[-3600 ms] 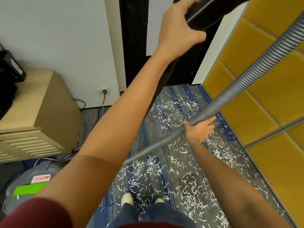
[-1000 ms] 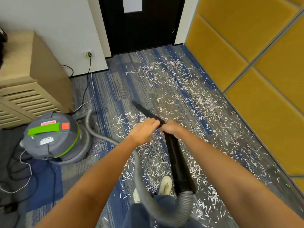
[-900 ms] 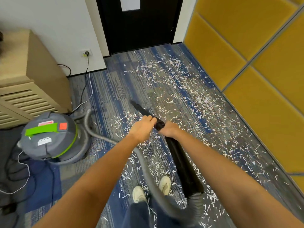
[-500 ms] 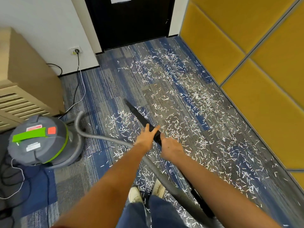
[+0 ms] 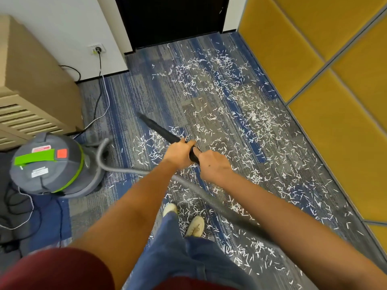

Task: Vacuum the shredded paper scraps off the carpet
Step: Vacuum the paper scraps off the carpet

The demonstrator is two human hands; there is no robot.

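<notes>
Standing in pale shoes [image 5: 195, 226] on the blue-grey carpet [image 5: 125, 97], amid shredded paper scraps [image 5: 253, 117]. Beside the legs, a grey hose [image 5: 207, 197] curving left to the vacuum canister [image 5: 48, 164] (green-handled, next to a slatted cabinet [image 5: 31, 80]). Gripping the black nozzle [image 5: 161, 130] two-handed: left hand [image 5: 180, 152] wrapped round it in front, right hand [image 5: 213, 164] wrapped round it just behind, nearly touching. Pointing the tip ahead-left, low at the carpet; cannot tell whether touching. Further out, scraps scattered thickly toward the dark door [image 5: 171, 17] and along the yellow wall panels [image 5: 303, 59].
</notes>
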